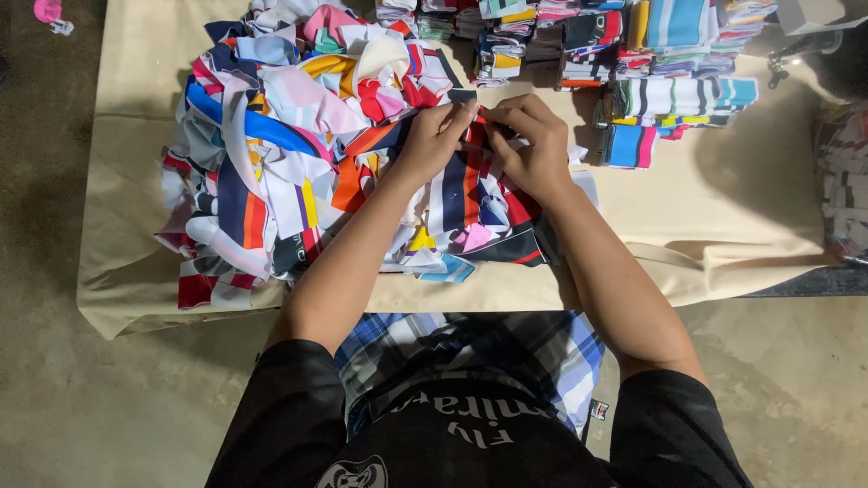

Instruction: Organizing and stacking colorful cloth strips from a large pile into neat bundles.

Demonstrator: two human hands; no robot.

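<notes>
We are pinching a striped fabric piece [463,185] at frame centre, left hand [434,137] and right hand [533,145] both grasping its top edge; neat folded stacks [669,54] are sitting upper right.

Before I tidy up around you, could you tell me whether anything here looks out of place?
A small pink item lies alone on the bare floor, off the beige cloth. The loose fabric pile spills over the cloth's left edge, unlike the neat folded stacks.
</notes>
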